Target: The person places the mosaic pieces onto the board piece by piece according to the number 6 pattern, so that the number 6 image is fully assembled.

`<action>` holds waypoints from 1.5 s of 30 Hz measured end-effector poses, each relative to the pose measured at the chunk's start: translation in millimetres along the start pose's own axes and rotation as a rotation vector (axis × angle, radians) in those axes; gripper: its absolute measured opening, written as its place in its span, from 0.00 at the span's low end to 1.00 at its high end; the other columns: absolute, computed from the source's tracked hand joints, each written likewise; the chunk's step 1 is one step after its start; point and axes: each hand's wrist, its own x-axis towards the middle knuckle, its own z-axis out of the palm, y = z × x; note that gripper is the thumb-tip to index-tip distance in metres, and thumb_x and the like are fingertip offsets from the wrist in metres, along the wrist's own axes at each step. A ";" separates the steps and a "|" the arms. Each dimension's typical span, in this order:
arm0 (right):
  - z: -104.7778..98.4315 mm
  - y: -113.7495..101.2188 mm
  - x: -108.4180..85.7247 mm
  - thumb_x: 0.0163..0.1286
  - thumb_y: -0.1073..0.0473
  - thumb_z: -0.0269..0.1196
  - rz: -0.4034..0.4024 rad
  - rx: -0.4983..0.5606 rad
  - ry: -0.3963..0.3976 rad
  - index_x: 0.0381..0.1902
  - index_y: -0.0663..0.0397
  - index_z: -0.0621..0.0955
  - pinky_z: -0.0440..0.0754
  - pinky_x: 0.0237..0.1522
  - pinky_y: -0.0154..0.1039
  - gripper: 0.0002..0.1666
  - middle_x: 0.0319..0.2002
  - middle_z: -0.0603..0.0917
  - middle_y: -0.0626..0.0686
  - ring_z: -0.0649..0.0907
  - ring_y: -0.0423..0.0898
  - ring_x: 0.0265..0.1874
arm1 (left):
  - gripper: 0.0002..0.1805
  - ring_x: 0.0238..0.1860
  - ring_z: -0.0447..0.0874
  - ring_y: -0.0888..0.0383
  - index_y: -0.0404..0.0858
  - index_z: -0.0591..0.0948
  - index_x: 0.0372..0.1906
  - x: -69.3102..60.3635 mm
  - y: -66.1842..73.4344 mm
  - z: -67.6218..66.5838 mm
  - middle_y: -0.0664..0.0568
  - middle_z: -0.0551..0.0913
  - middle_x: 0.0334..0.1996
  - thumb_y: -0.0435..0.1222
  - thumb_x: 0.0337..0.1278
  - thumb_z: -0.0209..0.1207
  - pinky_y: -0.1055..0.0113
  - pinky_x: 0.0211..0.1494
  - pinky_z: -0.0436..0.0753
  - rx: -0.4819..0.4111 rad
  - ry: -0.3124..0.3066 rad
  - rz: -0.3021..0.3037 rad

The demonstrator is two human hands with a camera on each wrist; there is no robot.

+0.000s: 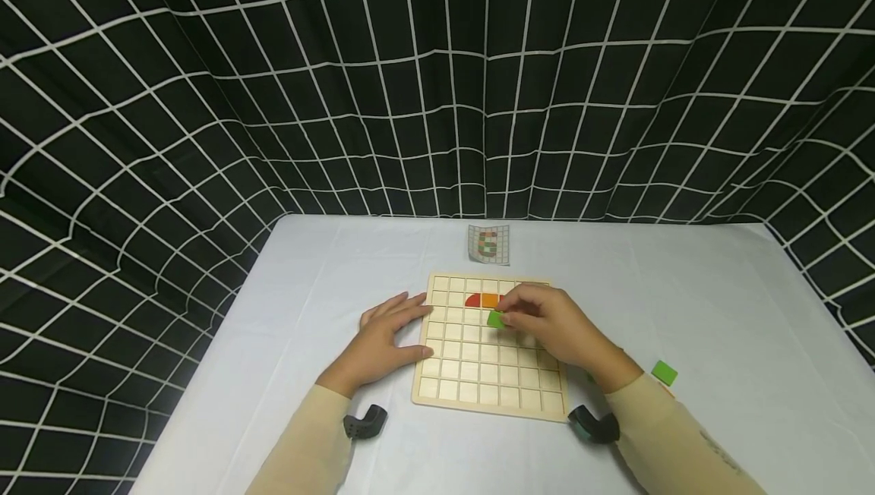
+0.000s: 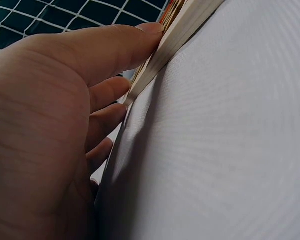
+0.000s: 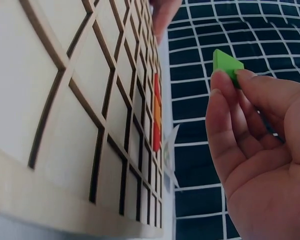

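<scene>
A wooden grid board [image 1: 472, 370] lies on the white table. Between thumb and fingers, my right hand [image 1: 557, 326] pinches a green square tile [image 3: 226, 64] above the board's upper middle. In the right wrist view, a gap separates this tile from the board. Red and orange tiles sit in a row of the grid: a rounded red tile [image 1: 474, 301], an orange tile [image 1: 490, 300] and another red tile [image 3: 156, 137], partly covered by the hand in the head view. My left hand [image 1: 384, 343] rests against the board's left edge with straight fingers, thumb on the rim.
Behind the board lies a small paper card [image 1: 488, 244] with a coloured grid pattern. Right of my right forearm are a loose green tile [image 1: 664, 373] and an orange piece partly hidden by the sleeve. A black curtain [image 1: 424, 85] with white grid lines stands behind the table.
</scene>
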 end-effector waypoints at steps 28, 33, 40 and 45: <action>25.8 15.9 34.8 0.77 0.69 0.69 0.070 -0.065 -0.055 0.44 0.51 0.91 0.84 0.58 0.46 0.08 0.50 0.91 0.46 0.88 0.48 0.52 | 0.38 0.85 0.52 0.51 0.47 0.80 0.77 -0.1 0.7 -2.0 0.59 0.68 0.82 0.49 0.63 0.77 0.43 0.80 0.45 -0.013 -0.005 0.028; 27.0 18.9 37.0 0.78 0.69 0.68 0.061 -0.098 -0.068 0.44 0.51 0.91 0.83 0.61 0.51 0.09 0.50 0.91 0.46 0.87 0.48 0.54 | 0.38 0.85 0.52 0.51 0.47 0.80 0.77 -0.5 0.6 -1.8 0.59 0.67 0.82 0.49 0.63 0.77 0.43 0.80 0.45 -0.007 -0.007 0.027; 27.2 20.7 39.4 0.78 0.69 0.68 0.038 -0.121 -0.078 0.45 0.50 0.92 0.82 0.62 0.52 0.10 0.48 0.91 0.45 0.87 0.48 0.54 | 0.38 0.85 0.51 0.51 0.47 0.79 0.77 0.0 1.5 -2.2 0.58 0.67 0.82 0.48 0.64 0.77 0.43 0.80 0.45 0.000 -0.012 0.025; 27.4 20.2 39.8 0.78 0.69 0.68 0.056 -0.113 -0.086 0.47 0.51 0.92 0.81 0.62 0.53 0.10 0.49 0.91 0.46 0.86 0.49 0.55 | 0.38 0.85 0.51 0.51 0.47 0.79 0.77 0.0 1.6 -2.2 0.59 0.67 0.82 0.48 0.64 0.77 0.43 0.80 0.45 0.004 -0.013 0.016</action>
